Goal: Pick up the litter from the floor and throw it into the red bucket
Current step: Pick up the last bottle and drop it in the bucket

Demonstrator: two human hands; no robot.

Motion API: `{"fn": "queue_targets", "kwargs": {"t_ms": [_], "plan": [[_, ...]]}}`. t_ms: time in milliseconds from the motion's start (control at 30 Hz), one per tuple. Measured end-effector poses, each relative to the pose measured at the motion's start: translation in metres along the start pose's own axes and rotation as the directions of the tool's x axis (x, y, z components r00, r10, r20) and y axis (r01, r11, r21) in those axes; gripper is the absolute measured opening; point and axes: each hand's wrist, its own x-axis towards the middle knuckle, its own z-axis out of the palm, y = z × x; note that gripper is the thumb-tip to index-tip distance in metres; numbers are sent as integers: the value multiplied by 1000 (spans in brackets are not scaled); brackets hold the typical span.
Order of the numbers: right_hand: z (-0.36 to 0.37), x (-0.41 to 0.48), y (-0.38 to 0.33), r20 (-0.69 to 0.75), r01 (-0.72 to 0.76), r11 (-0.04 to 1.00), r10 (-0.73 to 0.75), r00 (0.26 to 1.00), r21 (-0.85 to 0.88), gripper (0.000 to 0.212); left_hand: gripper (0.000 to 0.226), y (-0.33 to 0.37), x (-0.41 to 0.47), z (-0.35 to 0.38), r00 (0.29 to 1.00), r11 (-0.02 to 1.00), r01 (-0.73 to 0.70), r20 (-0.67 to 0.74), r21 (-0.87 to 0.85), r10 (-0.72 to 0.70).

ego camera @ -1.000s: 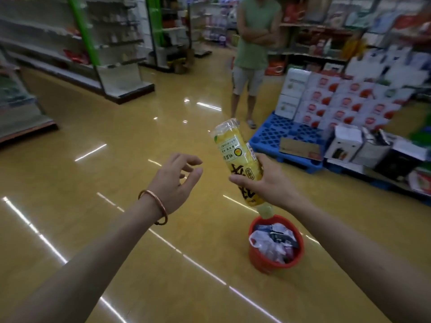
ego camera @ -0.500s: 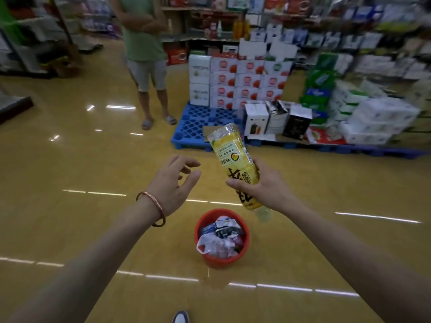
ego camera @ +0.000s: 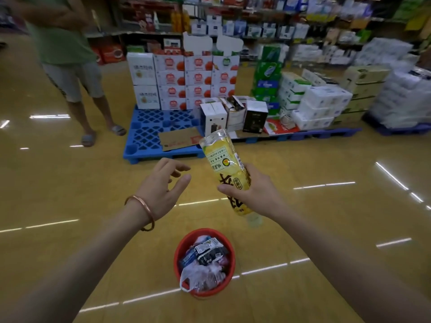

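My right hand grips a plastic bottle with a yellow label, held upside down with its cap end pointing down. The bottle hangs above and a little right of the red bucket, which stands on the shiny yellow floor and holds plastic bags and wrappers. My left hand, with a copper bangle on the wrist, hovers open to the left of the bottle and touches nothing.
A blue pallet with stacked white and red cartons lies ahead, with loose boxes and flat cardboard on it. A person in a green shirt and sandals stands at the upper left. More stacked goods fill the right.
The view has swung so the bucket now sits lower, under my arms. Both hands keep their pose; the bottle stays in my right hand.
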Motion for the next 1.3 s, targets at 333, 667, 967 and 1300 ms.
{"fn": "queue_targets", "kwargs": {"t_ms": [333, 667, 967, 1300], "plan": [[44, 75, 84, 164, -131, 982, 152, 975, -133, 63, 24, -85, 13, 74, 967, 970, 242, 85, -31, -239], [165, 122, 220, 463, -141, 938, 283, 840, -318, 77, 35, -180, -41, 161, 846, 844, 533, 7, -66, -534], [270, 139, 320, 574, -46, 940, 245, 781, -339, 76, 35, -275, -51, 242, 851, 850, 525, 55, -38, -523], [346, 124, 440, 699, 301, 767, 255, 668, -567, 82, 43, -367, -117, 362, 790, 831, 554, 282, 55, -545]]}}
